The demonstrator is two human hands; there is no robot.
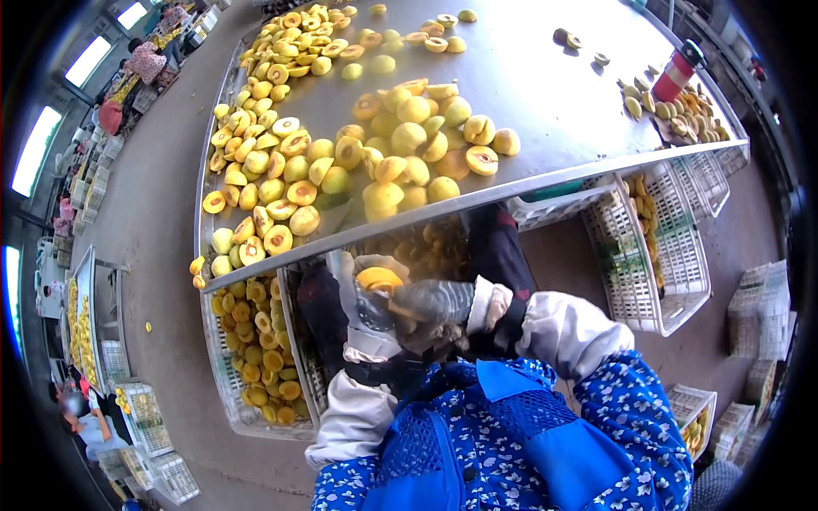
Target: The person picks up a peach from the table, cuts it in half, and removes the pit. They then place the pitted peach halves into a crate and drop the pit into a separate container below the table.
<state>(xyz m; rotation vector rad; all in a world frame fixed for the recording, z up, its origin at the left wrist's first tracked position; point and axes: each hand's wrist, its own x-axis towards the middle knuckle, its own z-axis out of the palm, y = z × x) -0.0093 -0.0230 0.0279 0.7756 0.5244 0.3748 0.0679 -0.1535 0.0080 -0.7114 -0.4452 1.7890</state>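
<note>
Just below the near edge of the table, the 2 gloved hands meet in front of a blue floral apron. The left hand is closed around a peach — its fingers wrap the fruit from below, and the yellow top shows above the glove. The right hand, in a dark glove, lies right against the peach with its fingers curled. Whether it grips anything of its own I cannot tell, since the palm is hidden.

On the table lie heaps of halves, some cut side up with the stone hollow showing, spread from the near edge to the far left corner. A red flask stands upright at the far right, just beside a smaller pile of pieces.

Under the table, left of the hands, 1 crate holds more halves. To the right a white crate holds a few fruits — it sits just beside the table's right end. Other people work well apart at the upper left.
</note>
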